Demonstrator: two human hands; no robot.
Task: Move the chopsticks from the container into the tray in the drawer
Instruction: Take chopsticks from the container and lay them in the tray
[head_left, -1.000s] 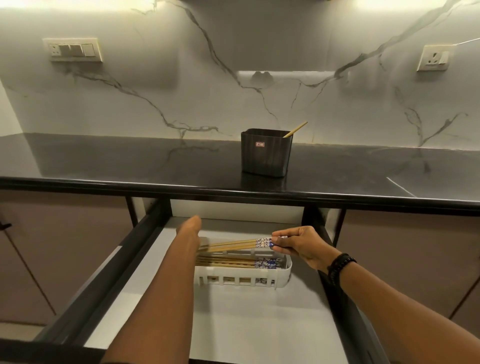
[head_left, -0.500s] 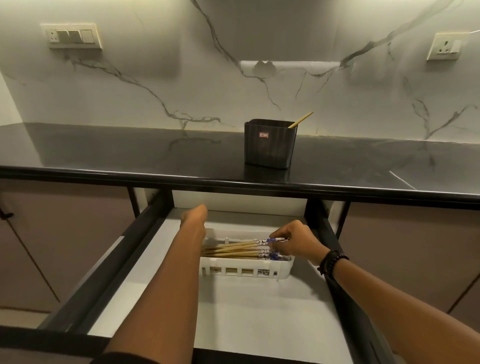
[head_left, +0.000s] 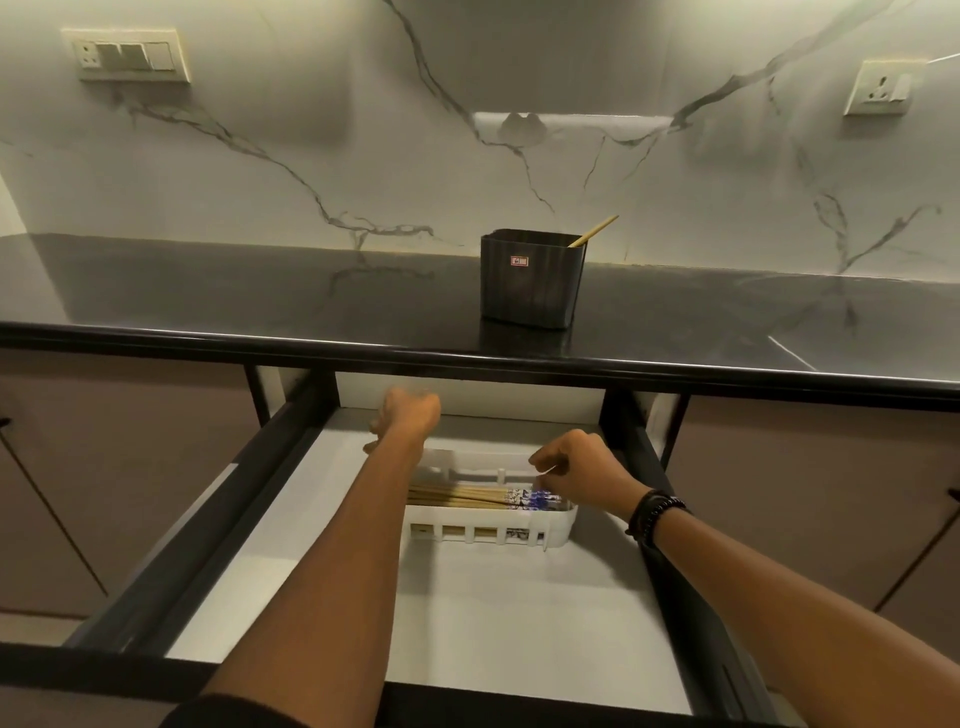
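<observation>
**Chopsticks bedded in drawer tray; one left in container**

Task items: a bundle of pale wooden chopsticks (head_left: 467, 494) lay flat and lengthwise in the white slotted tray (head_left: 488, 536), tips pointing left and blue-and-white patterned ends to the right. The tray sat toward the back of the open drawer (head_left: 467, 613), right of centre. A single chopstick (head_left: 595, 233) leaned out of the right rear corner of the black ribbed container (head_left: 530, 283), which stood upright on the dark table (head_left: 234, 291) above the drawer.

Change from 0.5 s ago: the bundle had been pinched at its patterned ends and was tilted across the tray; it now rested level inside. The left hand had moved off the tips toward the drawer's back wall.

Hands: the left hand (head_left: 409, 415), blurred, was held beyond the tray's left rear corner with the arm stretched over the drawer, fingers clenched under, nothing seen in it. The right hand (head_left: 576, 470), beaded bracelet (head_left: 653, 515) at the wrist, hung just above the patterned ends with its fingers curled downward; I could not tell whether it touched or gripped them.
</observation>
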